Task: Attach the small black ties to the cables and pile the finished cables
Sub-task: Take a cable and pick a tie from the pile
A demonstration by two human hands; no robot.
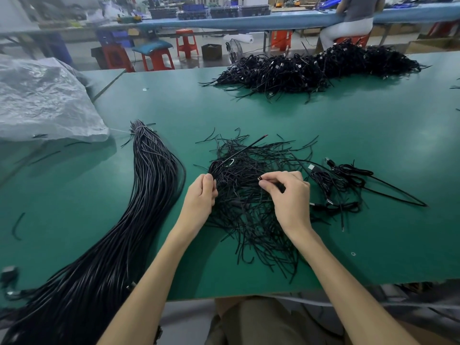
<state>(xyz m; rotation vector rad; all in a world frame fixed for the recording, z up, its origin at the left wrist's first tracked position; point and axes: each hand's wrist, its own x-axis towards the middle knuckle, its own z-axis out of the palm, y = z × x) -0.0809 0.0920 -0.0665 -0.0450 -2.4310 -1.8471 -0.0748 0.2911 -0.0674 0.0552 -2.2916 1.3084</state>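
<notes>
A loose heap of small black ties (251, 210) lies on the green table (373, 135) in front of me. My left hand (200, 195) grips a coiled black cable (224, 168) at the heap's left edge; one end of the cable sticks up and away to a red tip. My right hand (288, 192) pinches a small plug end (260, 179) of that cable over the heap. A thick bundle of untied black cables (139, 207) runs along the left. A few tied cables (343, 180) lie to the right. A large pile of finished cables (316, 68) sits at the far side.
A crumpled clear plastic bag (42, 100) covers the table's left back corner. Stray ties (17, 225) lie near the left edge. Beyond the table stand red stools (156, 58) and another bench, where a seated person (348, 23) works.
</notes>
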